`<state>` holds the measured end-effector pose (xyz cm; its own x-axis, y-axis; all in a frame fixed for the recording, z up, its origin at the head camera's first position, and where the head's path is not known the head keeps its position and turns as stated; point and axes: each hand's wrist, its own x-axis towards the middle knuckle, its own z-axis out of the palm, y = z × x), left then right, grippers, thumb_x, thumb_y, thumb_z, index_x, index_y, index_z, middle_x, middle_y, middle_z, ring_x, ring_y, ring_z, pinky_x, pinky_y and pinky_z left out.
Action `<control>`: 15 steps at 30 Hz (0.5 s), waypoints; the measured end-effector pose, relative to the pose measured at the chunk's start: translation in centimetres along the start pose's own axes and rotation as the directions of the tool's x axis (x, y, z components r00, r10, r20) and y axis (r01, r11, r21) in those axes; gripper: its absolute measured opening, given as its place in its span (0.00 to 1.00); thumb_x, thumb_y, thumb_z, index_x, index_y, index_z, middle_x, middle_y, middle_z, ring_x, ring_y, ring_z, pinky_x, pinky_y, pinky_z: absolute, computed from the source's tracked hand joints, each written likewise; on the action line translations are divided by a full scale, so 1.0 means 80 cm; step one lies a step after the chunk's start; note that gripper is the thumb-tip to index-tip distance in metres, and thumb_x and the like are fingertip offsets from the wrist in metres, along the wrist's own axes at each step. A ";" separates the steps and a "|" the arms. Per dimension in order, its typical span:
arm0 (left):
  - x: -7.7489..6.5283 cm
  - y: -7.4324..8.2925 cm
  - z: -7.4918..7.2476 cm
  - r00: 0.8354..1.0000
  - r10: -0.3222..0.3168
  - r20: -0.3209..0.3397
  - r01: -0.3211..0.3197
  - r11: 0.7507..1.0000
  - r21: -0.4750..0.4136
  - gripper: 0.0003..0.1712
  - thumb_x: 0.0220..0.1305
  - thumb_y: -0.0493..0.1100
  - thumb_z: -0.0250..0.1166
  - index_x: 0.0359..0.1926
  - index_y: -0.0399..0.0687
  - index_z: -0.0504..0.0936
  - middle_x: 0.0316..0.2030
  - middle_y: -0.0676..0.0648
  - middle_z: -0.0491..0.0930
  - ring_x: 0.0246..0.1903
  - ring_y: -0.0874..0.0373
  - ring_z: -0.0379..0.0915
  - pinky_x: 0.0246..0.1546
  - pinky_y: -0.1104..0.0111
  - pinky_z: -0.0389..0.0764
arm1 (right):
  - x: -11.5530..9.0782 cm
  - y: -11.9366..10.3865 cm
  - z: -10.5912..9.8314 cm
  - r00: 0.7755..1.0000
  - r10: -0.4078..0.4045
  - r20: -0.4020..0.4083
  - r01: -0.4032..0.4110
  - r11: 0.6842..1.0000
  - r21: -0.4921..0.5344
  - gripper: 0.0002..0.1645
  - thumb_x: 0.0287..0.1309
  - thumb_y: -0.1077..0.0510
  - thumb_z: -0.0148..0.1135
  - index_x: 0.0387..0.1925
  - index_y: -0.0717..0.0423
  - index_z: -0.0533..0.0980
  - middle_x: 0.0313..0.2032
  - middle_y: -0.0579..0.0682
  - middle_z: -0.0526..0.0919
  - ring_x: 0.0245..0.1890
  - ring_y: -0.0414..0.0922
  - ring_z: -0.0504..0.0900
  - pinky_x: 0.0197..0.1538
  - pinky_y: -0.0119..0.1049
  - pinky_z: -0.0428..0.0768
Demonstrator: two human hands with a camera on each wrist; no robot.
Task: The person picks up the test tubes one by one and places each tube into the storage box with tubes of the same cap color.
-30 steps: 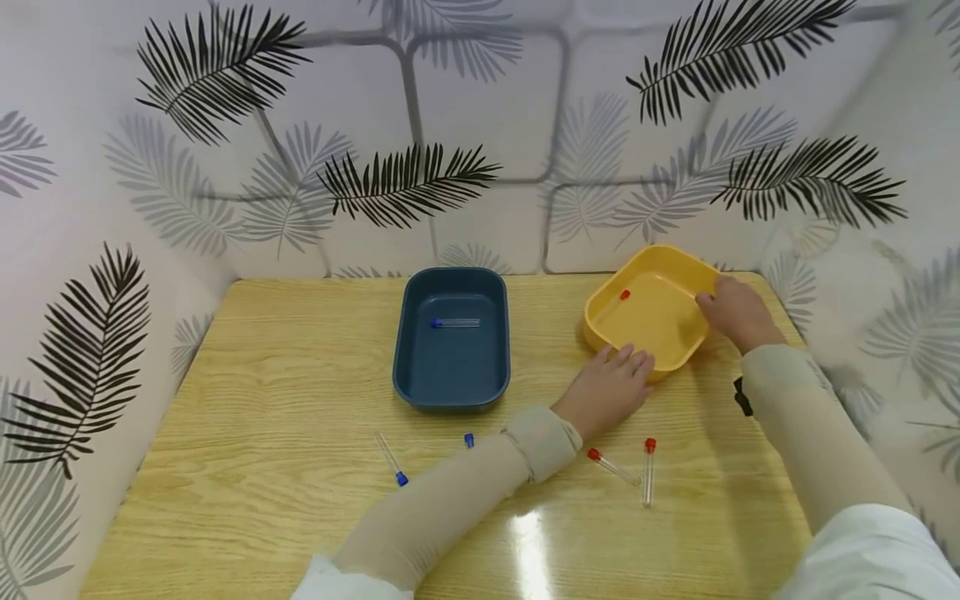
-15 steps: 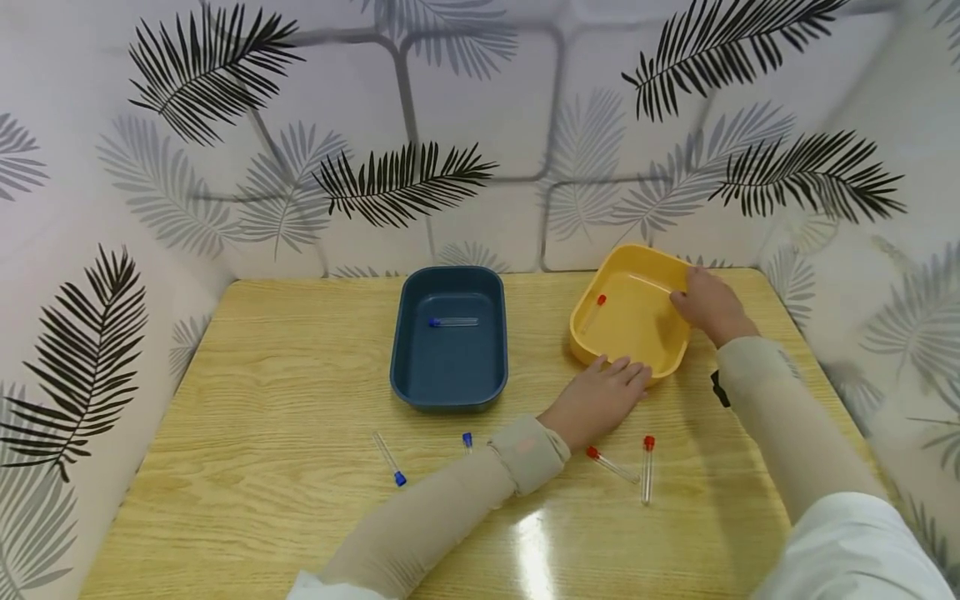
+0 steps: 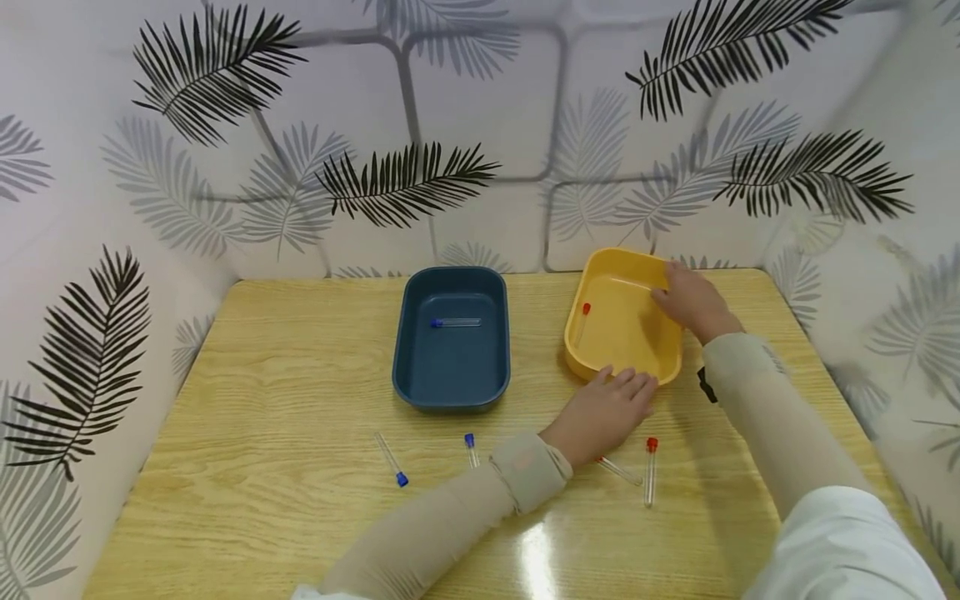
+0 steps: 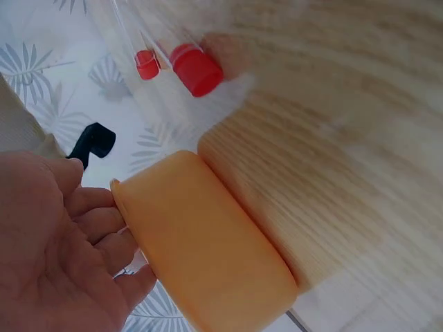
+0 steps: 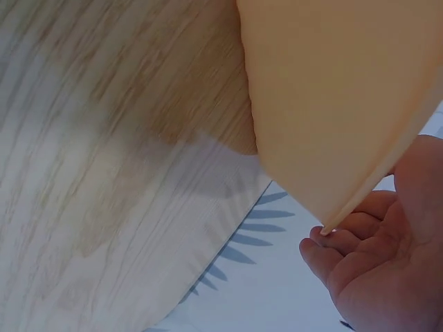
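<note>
A yellow plastic bin stands at the back right of the table, with one red-capped tube lying inside along its left side. My right hand grips the bin's right rim, thumb on the inner side; the right wrist view shows its fingers at the rim's corner. At the near rim rests my left hand, its fingers fairly straight over the edge, as the left wrist view also shows. Two more red-capped tubes, one upright in line and one slanted, lie in front, the slanted one's cap partly covered by my left hand.
A dark blue bin stands left of the yellow one, holding a blue-capped tube. Two blue-capped tubes lie nearer me: one tube to the left, another tube partly behind my left forearm. A patterned wall covering rises behind the table.
Both hands on it, the yellow bin has shifted left and slightly toward me, turning straighter to the table. The tube inside now shows along its left side. The blue bin has stayed put.
</note>
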<state>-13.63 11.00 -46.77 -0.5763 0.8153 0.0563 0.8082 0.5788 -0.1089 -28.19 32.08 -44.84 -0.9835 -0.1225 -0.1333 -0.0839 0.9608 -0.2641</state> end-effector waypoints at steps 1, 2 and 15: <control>0.000 0.002 0.001 1.000 0.000 -0.008 0.000 1.000 0.001 0.28 0.74 0.53 0.36 0.70 0.47 0.57 0.66 0.51 0.61 0.65 0.57 0.55 0.65 0.59 0.55 | 0.001 -0.002 0.000 1.000 -0.009 -0.006 0.009 1.000 -0.006 0.37 0.64 0.57 0.47 0.65 0.77 0.50 0.64 0.73 0.53 0.62 0.68 0.54 0.64 0.58 0.52; -0.001 0.003 0.001 1.000 0.000 -0.012 0.000 1.000 0.004 0.29 0.74 0.53 0.36 0.70 0.47 0.56 0.67 0.50 0.60 0.65 0.57 0.55 0.65 0.59 0.55 | 0.002 -0.005 0.000 1.000 -0.018 -0.009 0.018 1.000 -0.013 0.36 0.64 0.57 0.47 0.65 0.77 0.51 0.64 0.73 0.53 0.62 0.68 0.54 0.64 0.57 0.52; -0.011 0.010 0.005 0.999 0.002 -0.035 -0.001 1.000 0.023 0.28 0.75 0.51 0.38 0.70 0.47 0.55 0.67 0.50 0.59 0.65 0.58 0.56 0.65 0.61 0.55 | 0.016 -0.032 0.011 0.997 -0.080 -0.009 0.080 0.997 -0.019 0.36 0.64 0.57 0.48 0.66 0.75 0.51 0.65 0.72 0.54 0.64 0.66 0.54 0.65 0.56 0.51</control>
<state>-12.49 10.72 -47.28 -0.5702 0.8165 0.0909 0.8058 0.5774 -0.1317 -29.10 29.21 -45.17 -0.9750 -0.1968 -0.1028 -0.1654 0.9526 -0.2553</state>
